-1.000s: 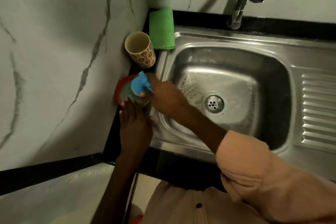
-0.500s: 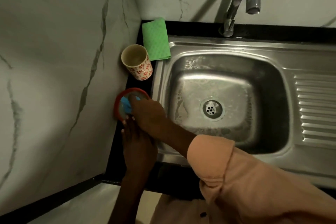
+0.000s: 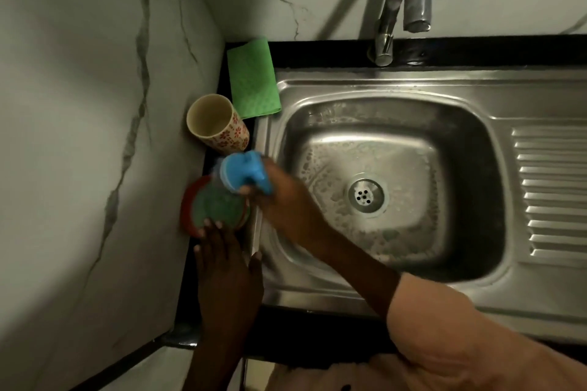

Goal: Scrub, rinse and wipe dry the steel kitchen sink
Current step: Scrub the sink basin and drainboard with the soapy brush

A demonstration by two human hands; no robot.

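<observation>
Lifting clear of the red soap dish [image 3: 190, 200], the right hand [image 3: 286, 203] now grips the blue scrubber [image 3: 243, 171] above it, reloaded, where a moment ago it pressed down inside. The left hand [image 3: 227, 270], fingers straight, steadies the dish beside the sudsy steel sink [image 3: 365, 89]; more scrubbing looks likely.

Steel sink [image 3: 317, 282]: rectangular basin with rounded corners, ribbed drainboard at 3 o'clock, round strainer drain [image 3: 366, 194] at basin centre. Soapy film and suds patches across basin floor and lower walls. Blue scrubber [image 3: 243, 172]: crumpled, held above the sink's 9 o'clock rim. Round red soap dish [image 3: 190, 209] with green cake, on black counter just beyond that rim. Green cloth [image 3: 253, 78]: folded flat at the sink's 10 o'clock corner, overlapping the rim.
</observation>
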